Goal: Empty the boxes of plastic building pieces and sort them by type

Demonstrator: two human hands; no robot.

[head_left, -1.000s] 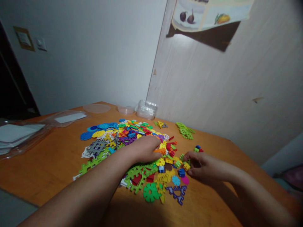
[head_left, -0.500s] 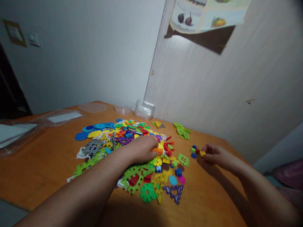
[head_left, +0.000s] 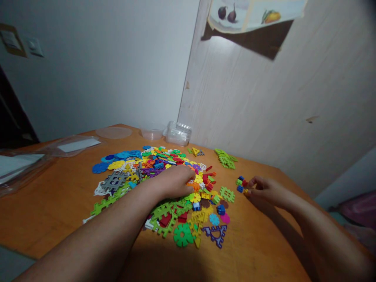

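Since a second ago, the right hand (head_left: 263,189) has left the near right edge of the pile (head_left: 173,209) of plastic toy pieces and come across to a small bunch of blocks at the right, carrying a yellow block (head_left: 246,192) with it. From where I stand, that yellow block is now at the tips of the thumb and forefinger, low over the tabletop (head_left: 258,235) or resting on it, just beside a blue block (head_left: 240,188). A red block (head_left: 244,183) and a light green block (head_left: 239,182) are in the same bunch. I cannot tell whether the right grip is pinching the yellow block or has let it go. The left hand (head_left: 178,182) has stayed on the heap, palm down, with an orange piece (head_left: 192,186) showing between thumb and finger; whether that grip is closed on it, I cannot tell either. Between the pile and the bunch lies a green grid square (head_left: 227,194), flat. Nearer the person are a purple triangle (head_left: 222,237) and a green flower disc (head_left: 178,237). Toward the wall, a clear box (head_left: 178,135) stands just beside a shallow bowl (head_left: 152,134).
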